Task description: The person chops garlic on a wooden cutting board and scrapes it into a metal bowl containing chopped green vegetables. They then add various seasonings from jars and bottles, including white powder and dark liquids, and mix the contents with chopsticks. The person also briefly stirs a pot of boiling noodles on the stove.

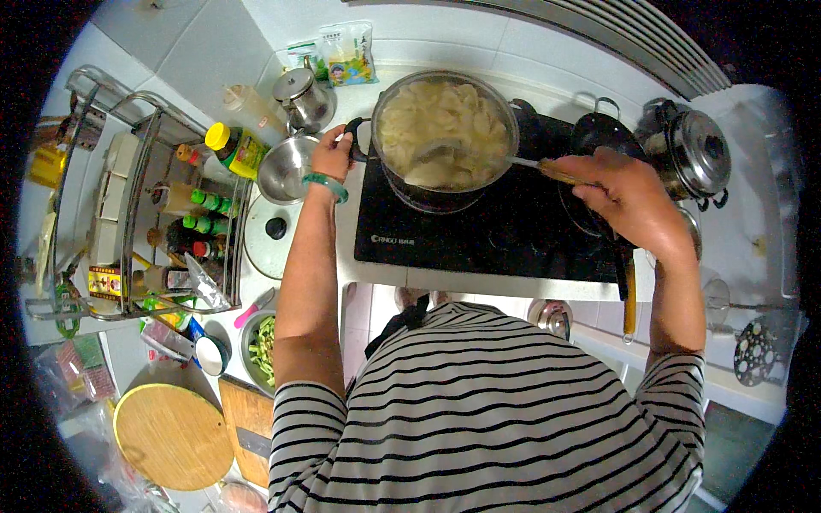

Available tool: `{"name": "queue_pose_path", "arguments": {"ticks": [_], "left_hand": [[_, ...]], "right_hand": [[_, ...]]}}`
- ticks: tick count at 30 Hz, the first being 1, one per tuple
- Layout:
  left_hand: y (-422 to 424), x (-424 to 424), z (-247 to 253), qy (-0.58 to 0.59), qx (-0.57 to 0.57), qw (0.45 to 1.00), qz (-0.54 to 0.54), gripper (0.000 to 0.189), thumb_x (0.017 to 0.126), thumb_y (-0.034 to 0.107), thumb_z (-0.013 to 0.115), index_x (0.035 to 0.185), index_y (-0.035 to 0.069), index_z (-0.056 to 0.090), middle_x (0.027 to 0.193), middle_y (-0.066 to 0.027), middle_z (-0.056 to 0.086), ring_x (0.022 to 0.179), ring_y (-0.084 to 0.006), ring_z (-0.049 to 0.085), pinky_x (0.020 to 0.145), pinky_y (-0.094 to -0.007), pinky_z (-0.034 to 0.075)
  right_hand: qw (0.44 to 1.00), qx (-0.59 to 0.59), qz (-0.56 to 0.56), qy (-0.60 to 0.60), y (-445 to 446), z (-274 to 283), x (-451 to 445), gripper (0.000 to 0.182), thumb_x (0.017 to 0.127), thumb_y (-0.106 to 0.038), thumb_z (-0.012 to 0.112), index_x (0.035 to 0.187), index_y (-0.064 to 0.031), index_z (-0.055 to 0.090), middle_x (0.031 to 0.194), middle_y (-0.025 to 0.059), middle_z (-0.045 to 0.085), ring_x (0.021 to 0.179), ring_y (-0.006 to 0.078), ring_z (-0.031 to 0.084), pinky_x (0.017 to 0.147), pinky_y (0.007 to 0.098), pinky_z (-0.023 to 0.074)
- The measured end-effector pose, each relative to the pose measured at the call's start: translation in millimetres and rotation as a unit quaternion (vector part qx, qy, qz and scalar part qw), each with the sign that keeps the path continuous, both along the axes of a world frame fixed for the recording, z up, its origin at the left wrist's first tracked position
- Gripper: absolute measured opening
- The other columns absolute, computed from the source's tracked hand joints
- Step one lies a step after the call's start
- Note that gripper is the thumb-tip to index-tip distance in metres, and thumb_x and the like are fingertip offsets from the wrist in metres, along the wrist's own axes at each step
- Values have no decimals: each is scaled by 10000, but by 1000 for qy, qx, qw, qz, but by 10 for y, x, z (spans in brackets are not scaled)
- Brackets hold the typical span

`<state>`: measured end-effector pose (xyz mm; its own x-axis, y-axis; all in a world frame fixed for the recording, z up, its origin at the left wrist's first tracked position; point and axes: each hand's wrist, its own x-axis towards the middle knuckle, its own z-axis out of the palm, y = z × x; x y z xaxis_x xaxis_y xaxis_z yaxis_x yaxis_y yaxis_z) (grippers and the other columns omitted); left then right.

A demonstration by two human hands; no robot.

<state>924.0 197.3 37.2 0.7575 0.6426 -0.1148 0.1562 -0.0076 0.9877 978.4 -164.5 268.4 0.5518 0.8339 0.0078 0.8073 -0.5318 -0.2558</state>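
A pot full of pale dumplings in cloudy liquid stands on the black cooktop. My left hand grips the pot's black side handle; a green bangle circles that wrist. From the right, my right hand holds the handle of a ladle that slants into the pot. Its metal bowl lies among the dumplings near the front of the pot, partly covered by liquid.
Left of the pot are a steel bowl, a metal kettle and a glass lid. A wire rack holds several bottles. On the right stand a black wok and a lidded steel pot. A pink-handled knife lies near chopped greens.
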Motion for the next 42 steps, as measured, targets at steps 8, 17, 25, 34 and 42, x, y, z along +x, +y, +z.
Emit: {"name": "queue_pose_path", "arguments": {"ticks": [8, 17, 25, 34, 42], "left_hand": [[28, 18, -47, -4, -7, 1000, -3, 277, 842, 165, 547, 1084, 31, 528, 682, -27, 545, 470, -95, 464, 413, -231, 386], [-35, -93, -9, 14, -28, 999, 31, 276, 844, 173, 529, 1087, 42, 530, 767, -39, 577, 559, -105, 514, 481, -233, 417], [-266, -539, 148, -35, -25, 995, 88, 171, 817, 150, 557, 964, 62, 551, 726, -23, 568, 570, -93, 513, 504, -217, 406], [-718, -1067, 86, -75, -112, 983, 124, 157, 829, 207, 572, 814, 50, 561, 648, -13, 535, 490, -63, 432, 459, -195, 345], [-968, -1303, 130, -28, -120, 981, 153, 332, 866, 326, 503, 639, 85, 511, 537, -10, 492, 430, -71, 404, 411, -202, 324]], "right_hand": [[996, 81, -36, 3, -80, 148, 51, 327, 739, -49, 574, 1066, -40, 561, 898, 144, 594, 812, 280, 560, 750, 320, 429], [993, 91, -69, -14, -264, 35, 192, 332, 736, -34, 573, 1068, -38, 563, 964, 145, 592, 831, 257, 540, 800, 282, 406], [980, 160, -118, 6, -470, -68, 171, 317, 771, -60, 567, 1087, -38, 552, 1045, 134, 577, 936, 249, 554, 835, 294, 408], [949, 248, -180, 69, -672, -1280, -19, 395, 792, -92, 560, 1180, -77, 484, 1039, 162, 563, 934, 287, 560, 814, 347, 434], [939, 261, -223, 18, -958, -1978, -198, 401, 811, -115, 534, 1205, -83, 469, 962, 160, 550, 847, 289, 548, 767, 316, 431]]}}
